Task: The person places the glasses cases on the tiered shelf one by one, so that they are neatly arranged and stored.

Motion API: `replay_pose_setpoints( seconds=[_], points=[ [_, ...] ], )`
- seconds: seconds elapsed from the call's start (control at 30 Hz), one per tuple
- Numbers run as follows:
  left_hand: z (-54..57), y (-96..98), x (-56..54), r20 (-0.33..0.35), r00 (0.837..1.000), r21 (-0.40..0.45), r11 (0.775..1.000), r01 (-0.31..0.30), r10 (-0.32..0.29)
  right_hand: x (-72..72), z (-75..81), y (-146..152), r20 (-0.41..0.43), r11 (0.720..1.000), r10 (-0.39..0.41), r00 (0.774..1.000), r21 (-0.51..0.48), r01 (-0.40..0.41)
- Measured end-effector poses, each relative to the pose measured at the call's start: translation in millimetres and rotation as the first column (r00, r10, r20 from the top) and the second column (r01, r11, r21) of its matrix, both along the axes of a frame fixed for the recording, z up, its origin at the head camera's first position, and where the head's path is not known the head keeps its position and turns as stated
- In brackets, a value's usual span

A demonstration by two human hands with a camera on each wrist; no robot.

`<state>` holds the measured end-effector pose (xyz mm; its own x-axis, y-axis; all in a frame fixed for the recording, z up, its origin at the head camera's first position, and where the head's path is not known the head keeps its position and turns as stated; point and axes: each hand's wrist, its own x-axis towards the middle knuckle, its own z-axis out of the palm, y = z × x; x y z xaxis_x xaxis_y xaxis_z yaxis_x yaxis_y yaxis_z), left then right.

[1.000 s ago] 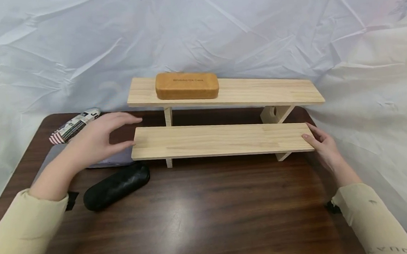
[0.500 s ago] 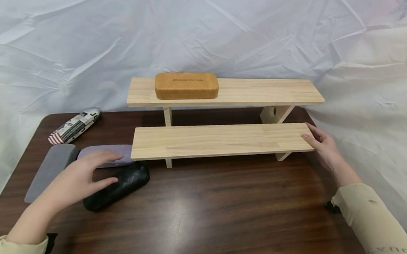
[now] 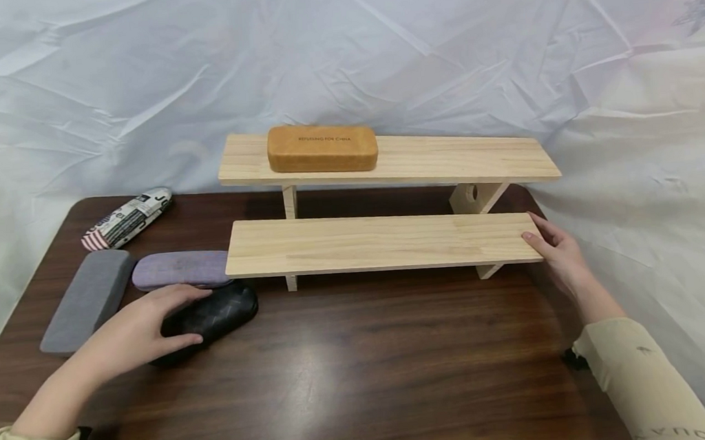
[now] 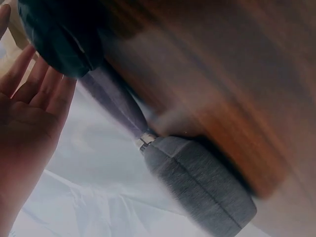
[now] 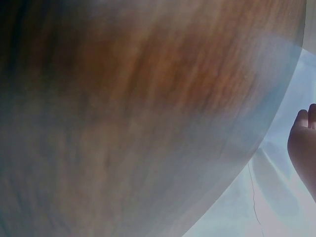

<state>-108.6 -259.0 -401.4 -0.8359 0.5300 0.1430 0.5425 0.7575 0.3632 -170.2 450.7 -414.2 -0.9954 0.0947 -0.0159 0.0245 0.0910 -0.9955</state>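
In the head view my left hand [image 3: 143,330] is at the black glasses case [image 3: 214,317], its fingers reaching over the far side and the thumb along the near side. The left wrist view shows those fingers fairly straight beside the dark glasses case [image 4: 61,37]; firm contact cannot be made out. My right hand [image 3: 563,258] grips the right end of the lower board of a two-tier wooden shelf [image 3: 385,243], thumb on top and fingers at the edge. A tan glasses case [image 3: 322,150] lies on the upper board, towards its left.
Left of the shelf are a lilac glasses case [image 3: 179,269], a grey glasses case [image 3: 88,299] and a newsprint-patterned glasses case [image 3: 129,219]. All lie on the dark wooden table [image 3: 365,378]. A white plastic sheet [image 3: 339,55] hangs behind it.
My left hand has moved from beside the shelf's left end down and left, then onto the black glasses case. My right hand has kept its grip on the lower board.
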Motion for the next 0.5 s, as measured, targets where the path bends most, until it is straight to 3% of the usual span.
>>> replay_pose_setpoints(
  seconds=[0.5],
  points=[
    [-7.8, 2.9, -2.8, 0.121, 0.992, -0.023, 0.999, -0.042, 0.044, 0.7, -0.8, -0.6, -0.021, 1.0, 0.007, 1.0, -0.006, -0.007]
  ],
)
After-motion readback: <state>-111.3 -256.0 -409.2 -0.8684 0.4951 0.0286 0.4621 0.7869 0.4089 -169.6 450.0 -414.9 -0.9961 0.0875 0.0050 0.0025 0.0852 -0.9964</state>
